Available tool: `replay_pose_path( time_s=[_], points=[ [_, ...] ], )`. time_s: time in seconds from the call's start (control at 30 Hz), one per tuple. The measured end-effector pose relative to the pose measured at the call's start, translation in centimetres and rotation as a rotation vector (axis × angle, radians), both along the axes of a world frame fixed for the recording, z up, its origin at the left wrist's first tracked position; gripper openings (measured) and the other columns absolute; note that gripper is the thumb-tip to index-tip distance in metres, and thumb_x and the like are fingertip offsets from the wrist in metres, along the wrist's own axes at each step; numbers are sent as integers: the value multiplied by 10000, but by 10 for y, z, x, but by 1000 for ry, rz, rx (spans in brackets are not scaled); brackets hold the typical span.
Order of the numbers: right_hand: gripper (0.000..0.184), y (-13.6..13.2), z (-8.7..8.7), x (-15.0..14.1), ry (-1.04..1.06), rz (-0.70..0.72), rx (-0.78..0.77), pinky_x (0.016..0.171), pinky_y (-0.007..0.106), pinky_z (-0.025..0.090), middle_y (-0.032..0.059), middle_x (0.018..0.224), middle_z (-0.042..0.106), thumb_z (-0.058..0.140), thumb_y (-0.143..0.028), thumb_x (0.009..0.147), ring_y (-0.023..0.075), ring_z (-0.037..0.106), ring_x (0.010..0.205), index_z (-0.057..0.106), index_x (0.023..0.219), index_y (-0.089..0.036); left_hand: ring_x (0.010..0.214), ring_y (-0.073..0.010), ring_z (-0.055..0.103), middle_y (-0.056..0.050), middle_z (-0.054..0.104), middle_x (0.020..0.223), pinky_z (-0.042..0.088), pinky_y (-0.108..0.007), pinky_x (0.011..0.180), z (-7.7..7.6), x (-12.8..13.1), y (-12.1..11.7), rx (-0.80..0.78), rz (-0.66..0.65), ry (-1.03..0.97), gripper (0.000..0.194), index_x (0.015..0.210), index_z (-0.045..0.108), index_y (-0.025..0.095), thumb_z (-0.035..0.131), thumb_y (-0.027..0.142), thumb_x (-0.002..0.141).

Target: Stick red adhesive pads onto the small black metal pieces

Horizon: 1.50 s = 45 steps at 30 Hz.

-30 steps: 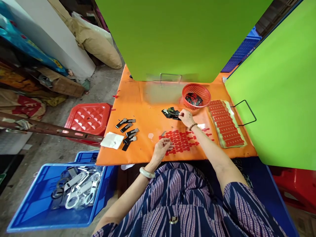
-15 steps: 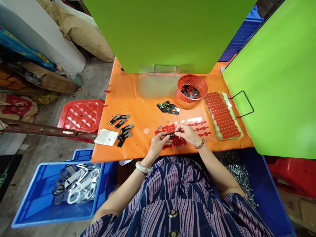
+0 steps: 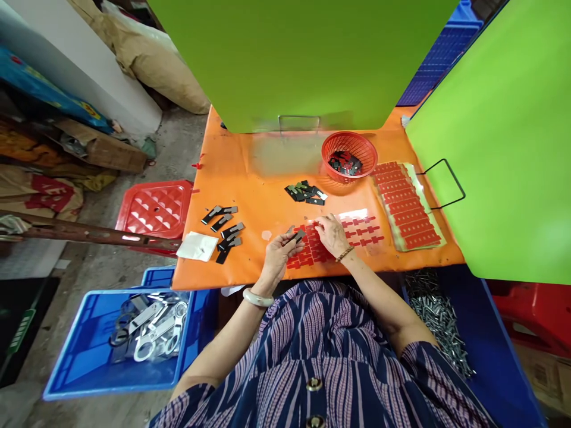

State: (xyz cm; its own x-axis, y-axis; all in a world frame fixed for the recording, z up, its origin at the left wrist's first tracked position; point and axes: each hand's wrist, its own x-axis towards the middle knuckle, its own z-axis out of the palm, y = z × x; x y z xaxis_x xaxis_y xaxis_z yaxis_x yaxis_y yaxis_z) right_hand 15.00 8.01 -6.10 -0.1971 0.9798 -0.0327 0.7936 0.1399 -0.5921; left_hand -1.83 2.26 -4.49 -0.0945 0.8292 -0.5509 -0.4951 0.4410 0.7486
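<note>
Just changed: R hand [image 3: 332, 235] is off the black pc [image 3: 296, 237]; 0.5 s ago both hands had it btwn them over the red cut-outs [image 3: 307, 254]. Now L hand [image 3: 275, 257] alone has it, pinched btwn thumb & fingers, a bit further L. R hand is down at the far side of the red cut-outs, fingers bunched narrow, tips at or just above them; can't tell if they grip anything. Prob. means L does the carrying & R is free to work at the red cut-outs.

Black pc is held up over the bench [image 3: 241, 184], nr the near edge, approx. mid-length, by the L end of the red cut-outs. Long axis slants: one end in L fingers, free end w/ greyish patch pointing up & R, i.e. twd the bench's far R corner. Exact tilt off the bench unclear.

Also on bench: loose black pcs [image 3: 222, 223] nr L edge, more in a small pile [image 3: 307, 193] beyond the hands, red basket [image 3: 350, 142] twd far R corner, stack of red sheets [image 3: 408, 214] along R edge.
</note>
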Motion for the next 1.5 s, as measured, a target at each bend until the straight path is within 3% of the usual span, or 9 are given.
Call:
replay_pose_path(
  time_s=[0.3, 0.4, 0.57, 0.73, 0.9, 1.2, 1.3, 1.5],
  points=[
    [151, 6, -1, -5, -53, 21, -1, 762, 320, 435, 61, 904, 588, 461, -116, 863, 206, 567, 838, 561, 803, -212, 720, -131, 731, -75, 743, 889, 580, -246, 756, -9, 0, 2, -25, 60, 12, 152, 861, 582, 128, 696, 78, 774],
    [122, 6, 0, -5, -53, 19, 5, 755, 323, 427, 67, 914, 585, 464, -107, 835, 211, 557, 845, 531, 851, -208, 722, -132, 732, -77, 745, 906, 582, -249, 754, -9, 1, 1, -26, 59, 12, 149, 875, 583, 129, 689, 79, 783],
    [227, 3, -2, -6, 6, -27, -9, 754, 344, 434, 68, 927, 584, 487, -120, 811, 221, 560, 846, 508, 1024, -196, 706, -133, 731, -80, 742, 914, 581, -246, 733, -11, 1, 0, -20, 61, 14, 133, 869, 573, 125, 660, 55, 796],
    [71, 4, -6, -9, -5, -81, 4, 765, 338, 437, 98, 977, 566, 507, -137, 810, 220, 550, 874, 525, 842, -197, 703, -146, 734, -93, 744, 919, 579, -253, 724, -14, 2, 0, -11, 75, 3, 135, 866, 575, 120, 668, 54, 794],
    [119, 4, -7, -14, -22, -129, 31, 743, 328, 413, 71, 848, 583, 479, -101, 797, 220, 534, 846, 483, 757, -212, 698, -142, 731, -91, 752, 918, 583, -275, 762, -17, 2, -1, 2, 84, -3, 129, 866, 586, 122, 671, 63, 791],
    [134, 6, -9, -13, 14, -148, -4, 709, 317, 409, 37, 837, 589, 529, -135, 797, 205, 549, 786, 527, 910, -207, 705, -137, 732, -85, 753, 911, 579, -245, 724, -16, 3, -2, 1, 93, -16, 106, 865, 589, 116, 624, 31, 810],
    [56, 10, -9, -9, 45, -132, -36, 739, 327, 430, 41, 855, 583, 555, -161, 789, 197, 558, 796, 543, 795, -215, 722, -139, 734, -85, 756, 927, 579, -249, 737, -16, 2, -2, 6, 96, -20, 110, 877, 593, 115, 622, 31, 812],
    [130, 11, -5, -7, 128, -148, -73, 800, 350, 434, 30, 781, 618, 534, -159, 777, 195, 569, 811, 506, 665, -220, 734, -137, 735, -77, 759, 892, 574, -248, 752, -18, 2, -3, 3, 88, -19, 110, 878, 589, 125, 619, 36, 820]
  ],
)
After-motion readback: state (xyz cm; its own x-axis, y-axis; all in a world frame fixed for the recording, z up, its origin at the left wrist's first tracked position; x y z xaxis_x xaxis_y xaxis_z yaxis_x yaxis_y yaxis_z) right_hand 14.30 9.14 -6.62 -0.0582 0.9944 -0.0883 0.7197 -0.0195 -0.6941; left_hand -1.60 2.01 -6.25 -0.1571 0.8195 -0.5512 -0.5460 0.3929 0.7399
